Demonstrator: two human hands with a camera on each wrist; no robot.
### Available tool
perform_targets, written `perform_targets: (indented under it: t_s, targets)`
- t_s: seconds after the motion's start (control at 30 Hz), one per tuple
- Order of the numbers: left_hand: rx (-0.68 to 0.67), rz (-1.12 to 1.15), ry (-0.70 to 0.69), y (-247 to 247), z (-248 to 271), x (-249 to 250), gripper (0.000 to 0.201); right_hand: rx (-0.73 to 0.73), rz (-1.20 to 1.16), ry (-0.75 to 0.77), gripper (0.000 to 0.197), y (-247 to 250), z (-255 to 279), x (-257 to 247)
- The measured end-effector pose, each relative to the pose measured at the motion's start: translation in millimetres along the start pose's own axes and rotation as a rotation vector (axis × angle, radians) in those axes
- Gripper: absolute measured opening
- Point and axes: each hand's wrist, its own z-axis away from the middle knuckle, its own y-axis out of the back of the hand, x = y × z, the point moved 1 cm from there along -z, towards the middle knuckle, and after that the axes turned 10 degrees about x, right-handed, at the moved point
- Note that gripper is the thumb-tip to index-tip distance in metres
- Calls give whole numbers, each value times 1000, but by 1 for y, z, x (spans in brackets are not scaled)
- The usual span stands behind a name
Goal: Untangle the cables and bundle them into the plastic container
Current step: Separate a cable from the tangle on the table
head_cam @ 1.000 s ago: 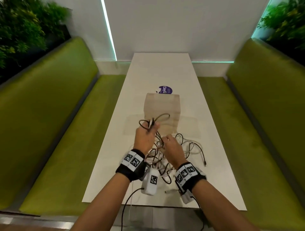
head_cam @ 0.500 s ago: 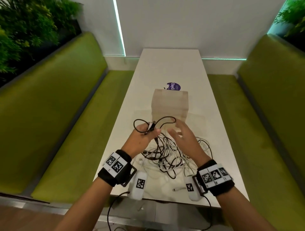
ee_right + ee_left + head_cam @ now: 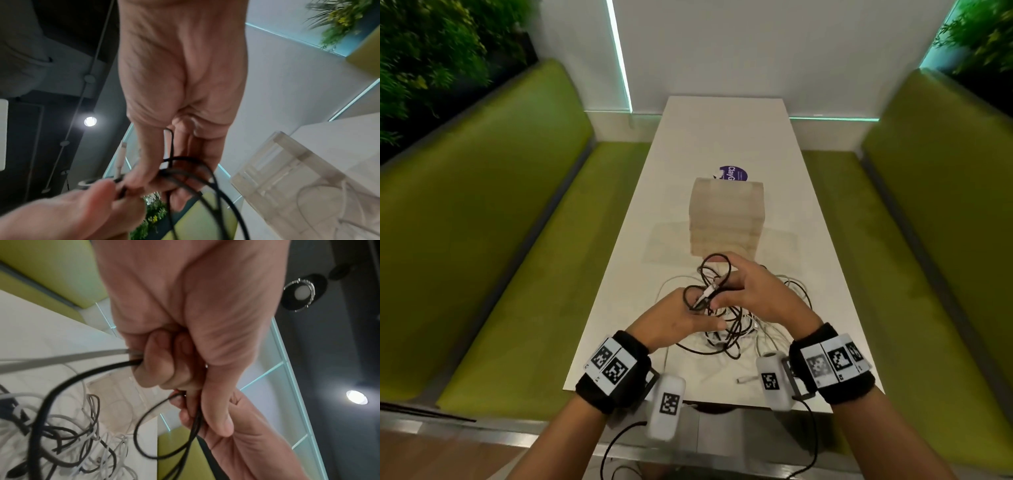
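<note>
A tangle of black and white cables [image 3: 736, 325] lies on the white table [image 3: 722, 137] near its front edge. My left hand [image 3: 678, 318] grips a black cable [image 3: 82, 374] and a white one in its curled fingers. My right hand [image 3: 753, 291] pinches loops of the same black cable [image 3: 715, 270], lifted above the pile; in the right wrist view the loops [image 3: 185, 164] run between thumb and fingers. Both hands meet over the tangle. The clear plastic container [image 3: 726, 216] stands just beyond the hands, with its lid [image 3: 774, 243] flat under it.
A purple round sticker [image 3: 734, 173] sits behind the container. Green bench seats [image 3: 524, 274] flank the table on both sides. A loose white plug end [image 3: 744, 379] lies near the table's front edge. Plants line the upper corners.
My right hand has closed in from open beside the cable to pinching its loops. My left hand moved right toward it, holding the cable over the tangle.
</note>
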Motion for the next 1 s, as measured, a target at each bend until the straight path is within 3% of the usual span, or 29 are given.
perform_targets:
  t_s: [0.13,0.2,0.27,0.43,0.53,0.77,0.9,1.0]
  targets:
    - [132,68,22,8,16,-1,9,219,-60,69,50,1,5,-4]
    - [209,106,25,19,22,-8,18,350,-124,77,44,4,7,-4]
    - [294,200,20,31,26,-17,27,352,-130,47,41,9,11,-3]
    - [491,410,12,55,23,-12,24,-9,43,-84,31,-14,31,12]
    - [506,454,-40,58,17,-4,27,-198,110,-152,27,-47,42,38]
    - [487,509,-58,58,15,-4,27,-452,369,-203,25,-76,59,98]
    - [498,571,-51,65,15,-6,29,-738,692,-133,51,-79,73,116]
    - [502,632,-38,67,15,-5,30,-704,699,-124,70,-77,78,119]
